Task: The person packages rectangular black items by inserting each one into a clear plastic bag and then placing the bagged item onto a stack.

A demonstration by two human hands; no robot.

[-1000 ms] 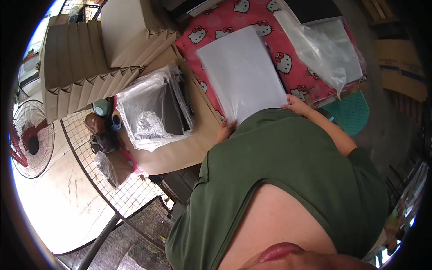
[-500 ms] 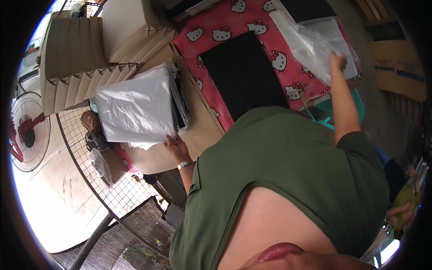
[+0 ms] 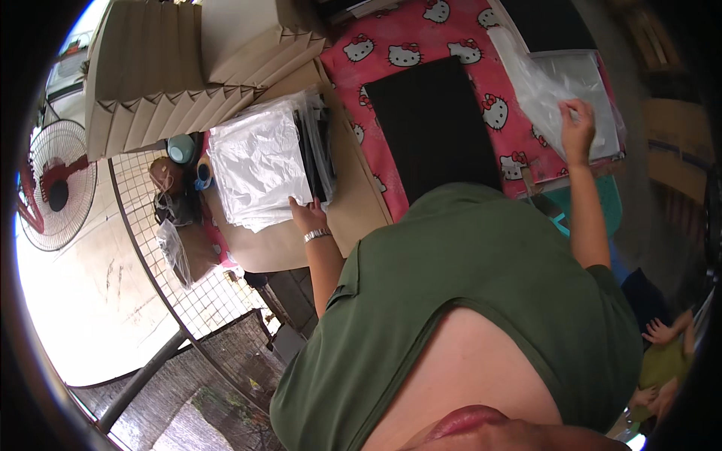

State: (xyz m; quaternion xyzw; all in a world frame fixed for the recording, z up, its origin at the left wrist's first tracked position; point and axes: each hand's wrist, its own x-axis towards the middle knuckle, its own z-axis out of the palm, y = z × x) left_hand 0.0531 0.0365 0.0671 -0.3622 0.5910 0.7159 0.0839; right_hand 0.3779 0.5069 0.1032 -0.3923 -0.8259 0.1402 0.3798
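Observation:
My left hand (image 3: 310, 216) is at the near right corner of a stack of plastic-wrapped packs (image 3: 259, 173), fingertips spread and touching the edge. The top pack looks crinkled and whitish, and dark sheets show along the right side. My right hand (image 3: 577, 131) is over clear plastic bags (image 3: 545, 98) on the right, its thumb and fingers curled into a pinch at a bag's edge; the pinched spot is hardly visible. Between my hands a black rectangular sheet (image 3: 432, 124) lies on the pink patterned table cover (image 3: 350, 56), its near end against my shirt.
Folded brown cardboard stacks (image 3: 143, 60) rise at the back left. A pedestal fan (image 3: 59, 184) stands beyond a wire mesh (image 3: 203, 323). A teal basket (image 3: 602, 207) is below my right forearm. Another person's hand (image 3: 660, 331) shows at the lower right.
The view has shifted, moving the table rightward in the picture. The top pack lies more squarely on the left stack. My right hand's fingers have curled up from the bags.

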